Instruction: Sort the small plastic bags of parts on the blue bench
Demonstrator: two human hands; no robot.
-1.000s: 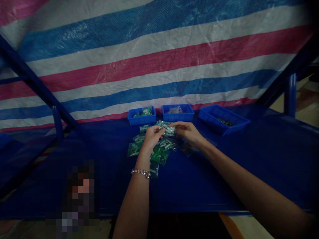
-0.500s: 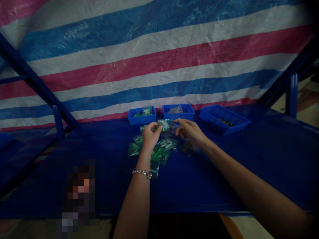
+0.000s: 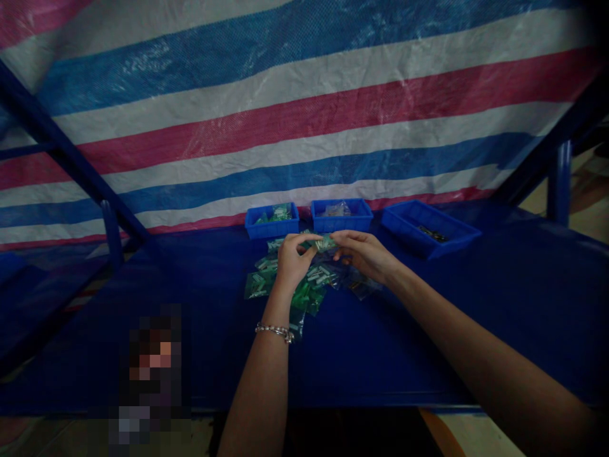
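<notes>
My left hand (image 3: 292,260) and my right hand (image 3: 364,254) meet above a heap of small clear plastic bags (image 3: 304,285) with green and white contents on the blue table (image 3: 428,330). Both hands pinch one small bag (image 3: 323,242) between thumb and fingers, held just above the heap. A beaded bracelet (image 3: 275,331) sits on my left wrist.
Three blue plastic bins stand at the back of the table: a left one (image 3: 271,221) with green bags, a middle one (image 3: 340,216) with clear bags, a wider right one (image 3: 429,228) with a few dark pieces. A striped tarp (image 3: 304,114) hangs behind. Blue frame posts (image 3: 110,235) flank the table.
The hands have drawn closer together, and the small bag between them is now pinched from both ends and held slightly lower.
</notes>
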